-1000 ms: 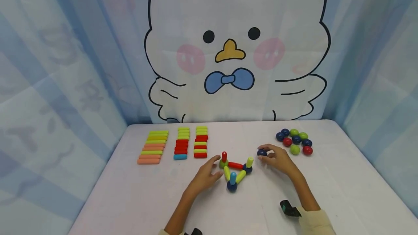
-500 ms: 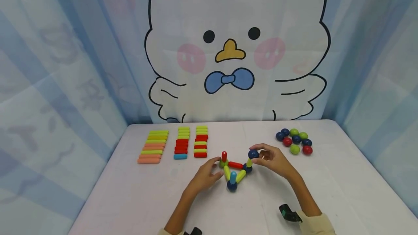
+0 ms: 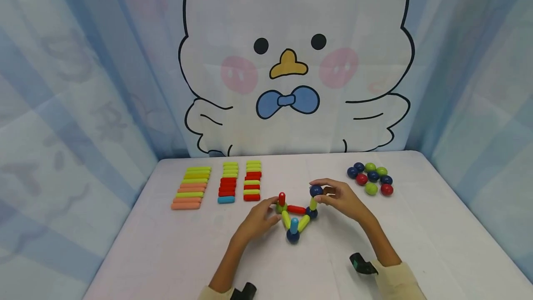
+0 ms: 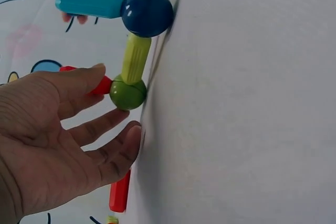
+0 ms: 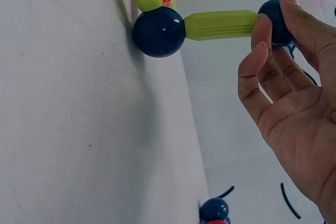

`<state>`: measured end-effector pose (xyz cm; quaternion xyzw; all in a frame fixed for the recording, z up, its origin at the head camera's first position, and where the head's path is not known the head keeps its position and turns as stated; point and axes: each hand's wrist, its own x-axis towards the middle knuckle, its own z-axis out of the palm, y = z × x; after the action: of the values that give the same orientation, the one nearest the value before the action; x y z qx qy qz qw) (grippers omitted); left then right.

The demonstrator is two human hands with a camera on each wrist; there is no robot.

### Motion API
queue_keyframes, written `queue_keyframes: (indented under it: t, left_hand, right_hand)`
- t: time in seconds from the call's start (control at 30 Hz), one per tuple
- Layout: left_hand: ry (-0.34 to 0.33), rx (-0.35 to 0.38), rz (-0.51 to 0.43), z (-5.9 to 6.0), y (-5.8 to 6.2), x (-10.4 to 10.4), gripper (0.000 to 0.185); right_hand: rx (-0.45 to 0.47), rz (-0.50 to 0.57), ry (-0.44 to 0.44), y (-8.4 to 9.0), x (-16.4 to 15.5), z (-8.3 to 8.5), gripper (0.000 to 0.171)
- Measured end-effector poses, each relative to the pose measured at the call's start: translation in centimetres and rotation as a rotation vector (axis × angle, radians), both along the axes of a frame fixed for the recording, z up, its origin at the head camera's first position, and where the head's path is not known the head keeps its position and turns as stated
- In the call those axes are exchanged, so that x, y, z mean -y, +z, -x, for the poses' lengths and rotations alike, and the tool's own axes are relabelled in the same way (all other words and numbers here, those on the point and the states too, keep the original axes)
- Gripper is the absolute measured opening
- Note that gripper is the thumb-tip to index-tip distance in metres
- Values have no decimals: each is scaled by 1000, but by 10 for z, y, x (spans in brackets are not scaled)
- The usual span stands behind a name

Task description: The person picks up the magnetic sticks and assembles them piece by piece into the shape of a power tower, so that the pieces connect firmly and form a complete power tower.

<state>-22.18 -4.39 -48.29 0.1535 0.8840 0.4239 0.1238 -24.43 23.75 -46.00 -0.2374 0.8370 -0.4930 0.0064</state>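
Note:
A triangular frame of magnetic rods and balls stands on the table: a green ball (image 3: pixel 281 207), a dark blue ball (image 3: pixel 293 236) and another dark blue ball (image 5: pixel 158 31), joined by two yellow-green rods and one red rod (image 3: pixel 296 209). From these balls rise a red, a light blue (image 4: pixel 89 2) and a yellow-green upright rod (image 5: pixel 220 24). My right hand (image 3: pixel 341 198) pinches a dark blue ball (image 3: pixel 316 190) at the top of the yellow-green upright. Loosely spread, my left hand (image 3: pixel 258 219) stays beside the green ball, its thumb overlapping the red upright in the left wrist view.
Rows of rods lie at the back left: long yellow and orange rods (image 3: pixel 191 189), then short red, yellow-green and blue rods (image 3: pixel 228 182), then more short rods (image 3: pixel 252 180). Several loose balls (image 3: pixel 373 176) are grouped at the back right. A printed curtain (image 3: pixel 291 124) hangs behind the table.
My right hand has carried the dark blue ball leftward and up from beside the frame onto the top of the yellow-green upright. The left hand has stayed by the green ball. The head view has shifted slightly.

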Motion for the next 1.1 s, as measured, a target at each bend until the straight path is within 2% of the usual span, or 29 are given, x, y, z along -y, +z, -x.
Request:
queue_keyframes:
  t: [0.13,0.2,0.27,0.33,0.43,0.5,0.63,0.73,0.8,0.93,1.1]
  left_hand:
    - [-8,-7,18,11,0,-1,61]
    - [-12,1,15,17,-1,-3,60]
    - [-11,24,7,22,-2,-6,57]
    - [-6,43,5,25,-3,-8,54]
    - [-6,51,19,26,-3,-9,47]
    - [-20,28,48,25,-3,-10,43]
    - [-42,-19,119,20,-5,-10,40]
    - [-31,-33,162,14,-5,-12,40]
    - [-11,-23,184,9,-5,-13,41]
    - [8,-21,238,0,-5,-17,41]
    - [12,-53,328,-7,-3,-22,41]
  right_hand:
    - [14,22,8,1,-2,5,43]
    - [24,42,-17,1,-6,6,43]
    - [36,63,-95,0,-12,7,41]
    - [24,48,-221,-2,-20,7,37]
    - [-57,-64,-447,-6,-34,8,35]
    - [-128,-167,-566,-9,-44,7,32]
    - [-153,-405,-701,-9,-60,6,35]
    - [-96,-560,-726,-11,-66,4,39]
    - [-65,-610,-724,-14,-67,4,39]
    - [-15,-658,-690,-19,-69,2,41]
    - [38,-660,-647,-19,-67,-3,36]
